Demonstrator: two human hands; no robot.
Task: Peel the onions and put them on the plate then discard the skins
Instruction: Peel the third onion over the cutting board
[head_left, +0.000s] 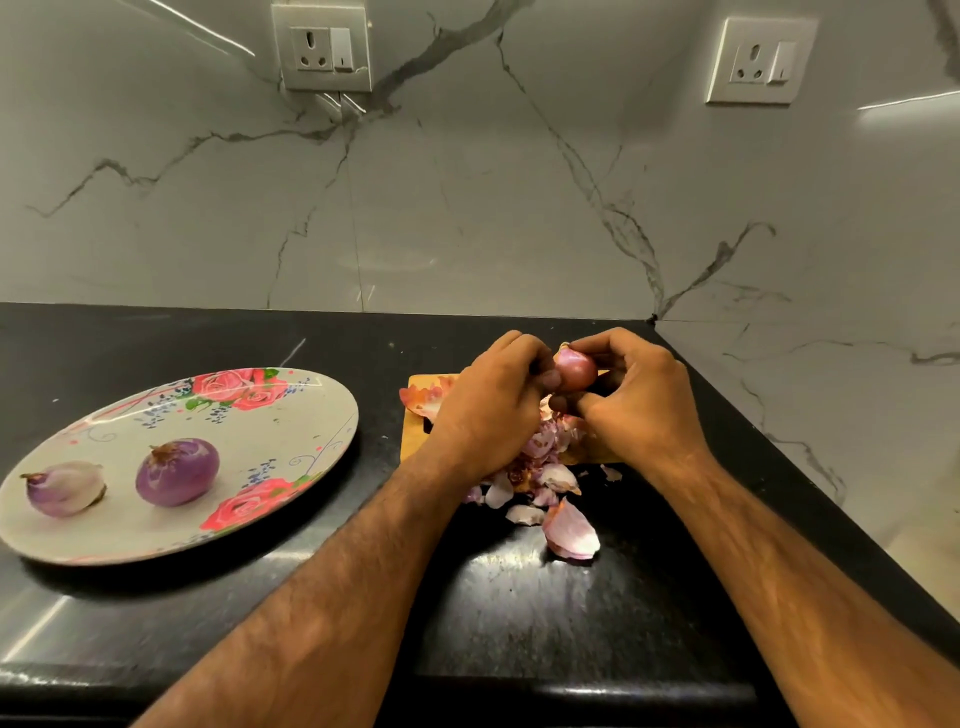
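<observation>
Your plate (270, 431) holds two peeled onions (176, 472) (well left of the work). Over the heap of skins (540, 467), your left hand (488, 410) and right hand (639, 395) both pinch a third onion (574, 370), mid-peel by my judgement. Next: strip what skin remains, then carry it left to the plate.

One head-worn wide-angle camera looks forward and down, close over the counter (156, 338). The marble wall (467, 208) fills twelve o'clock; the plate (291, 441) lies toward nine.
</observation>
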